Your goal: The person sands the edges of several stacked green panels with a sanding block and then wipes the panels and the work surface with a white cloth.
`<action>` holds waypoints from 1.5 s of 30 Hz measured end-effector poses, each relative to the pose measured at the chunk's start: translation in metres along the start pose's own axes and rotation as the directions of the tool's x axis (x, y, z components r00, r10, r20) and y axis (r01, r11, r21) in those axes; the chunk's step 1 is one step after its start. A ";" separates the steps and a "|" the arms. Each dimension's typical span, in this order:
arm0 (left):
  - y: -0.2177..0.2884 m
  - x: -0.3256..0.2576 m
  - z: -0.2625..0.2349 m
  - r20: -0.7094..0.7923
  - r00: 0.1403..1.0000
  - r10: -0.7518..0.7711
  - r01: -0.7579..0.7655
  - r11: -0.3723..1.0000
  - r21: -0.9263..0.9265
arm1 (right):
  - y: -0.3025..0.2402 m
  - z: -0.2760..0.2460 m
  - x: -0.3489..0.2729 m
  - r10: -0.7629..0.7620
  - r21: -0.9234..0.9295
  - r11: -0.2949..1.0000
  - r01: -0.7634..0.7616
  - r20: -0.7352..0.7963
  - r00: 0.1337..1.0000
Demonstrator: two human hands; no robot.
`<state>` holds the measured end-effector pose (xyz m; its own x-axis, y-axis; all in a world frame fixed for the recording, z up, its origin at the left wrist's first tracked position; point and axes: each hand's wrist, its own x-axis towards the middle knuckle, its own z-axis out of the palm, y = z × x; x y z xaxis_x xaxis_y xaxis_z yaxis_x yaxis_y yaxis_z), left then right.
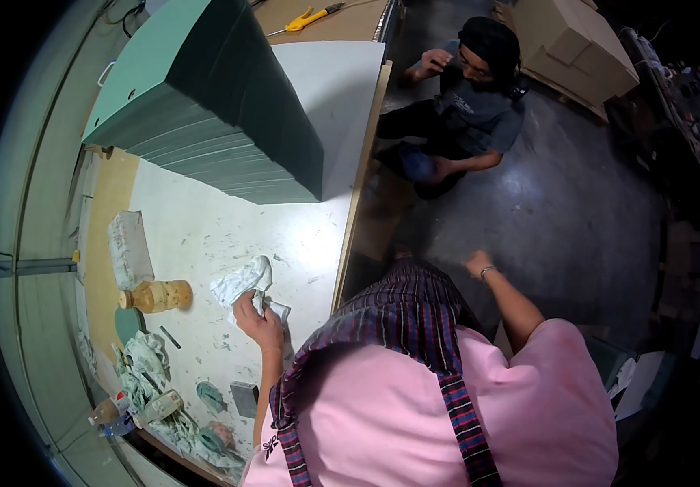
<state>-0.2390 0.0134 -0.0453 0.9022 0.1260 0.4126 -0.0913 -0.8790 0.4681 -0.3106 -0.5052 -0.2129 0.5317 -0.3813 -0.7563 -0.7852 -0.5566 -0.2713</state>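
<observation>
My left hand [259,323] is on the white worktable [236,231], its fingers closed round a crumpled white cloth [244,280]. Part of the cloth spreads out beyond my fingertips, and green smudges and specks dot the tabletop about it. Off to the right, away from the table, hangs my right hand [477,264] with a band round its wrist. Its fingers are curled in and I see nothing in them. A tall stack of green sheets [228,138] stands on the table beyond the cloth.
A bottle of amber liquid [162,296] lies left of the cloth, beside a white wrapped block [130,247]. Stained rags [145,361] and small bottles crowd the near left. A yellow air gun [309,19] lies at the back. Another person [472,105] sits right of the table.
</observation>
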 end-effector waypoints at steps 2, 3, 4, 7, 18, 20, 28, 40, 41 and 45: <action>0.002 0.001 0.001 0.005 1.000 -0.002 0.002 1.000 -0.005 | -0.010 0.010 -0.002 -0.028 -0.005 1.000 0.028 0.015 1.000; 0.002 0.001 0.002 -0.001 1.000 0.011 -0.011 1.000 -0.001 | -0.020 0.014 -0.005 -0.026 -0.005 1.000 0.026 0.015 1.000; 0.001 0.001 0.002 -0.007 1.000 0.024 -0.024 1.000 0.003 | -0.032 0.016 -0.011 -0.110 -0.007 0.994 0.111 0.041 0.993; 0.003 0.001 0.001 -0.011 0.999 0.030 -0.030 1.000 0.005 | -0.057 0.026 -0.022 -0.264 0.055 0.964 0.260 0.081 0.961; 0.003 0.001 -0.001 -0.010 1.000 0.026 -0.026 1.000 0.001 | -0.042 0.034 -0.019 -0.368 0.093 0.926 0.365 0.021 0.929; 0.003 0.001 -0.001 -0.012 1.000 0.027 -0.027 1.000 0.002 | -0.033 0.032 -0.016 -0.300 0.039 0.953 0.300 0.007 0.954; -0.001 0.000 0.000 -0.018 0.999 0.039 -0.039 0.999 0.005 | -0.044 0.021 -0.025 -0.244 -0.113 0.961 0.253 0.093 0.965; -0.001 -0.003 0.000 0.010 0.999 -0.039 0.039 0.999 -0.011 | -0.079 0.034 -0.030 -0.390 -0.097 0.911 0.401 0.112 0.914; -0.001 -0.002 0.001 0.002 0.999 -0.047 0.047 0.999 -0.008 | -0.079 0.035 -0.028 -0.376 -0.099 0.917 0.387 0.115 0.919; -0.007 0.004 -0.002 0.024 0.999 -0.022 0.024 0.997 -0.078 | -0.081 0.040 -0.014 -0.422 -0.173 0.882 0.438 0.121 0.899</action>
<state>-0.2356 0.0205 -0.0457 0.9138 0.1344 0.3832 -0.1022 -0.8372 0.5373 -0.2669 -0.4260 -0.2043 0.7704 -0.0184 -0.6372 -0.4052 -0.7858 -0.4672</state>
